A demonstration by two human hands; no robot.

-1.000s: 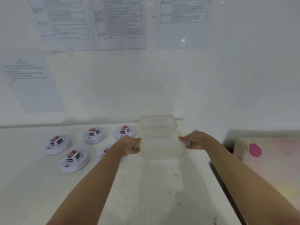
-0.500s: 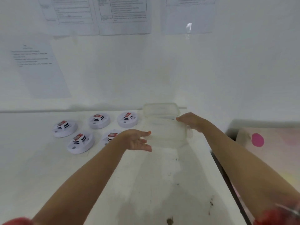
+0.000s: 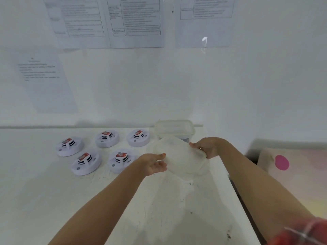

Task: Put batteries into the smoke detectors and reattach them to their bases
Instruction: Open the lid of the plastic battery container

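Lid (image 3: 178,156) just popped off the box (image 3: 174,129) at the table's (image 3: 53,200) far edge. Right hand (image 3: 207,147) fingers (image 3: 206,154) pinch it; left hand (image 3: 155,163) let go, loose and open. Smoke detectors (image 3: 86,161) wait left, so batteries next, I'd guess.

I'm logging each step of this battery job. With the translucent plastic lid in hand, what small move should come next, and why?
Probably set the translucent plastic lid down on the white table. The right hand grips it, the left hand is open beside it, and the clear plastic container behind stands uncovered; a freed hand could reach inside.
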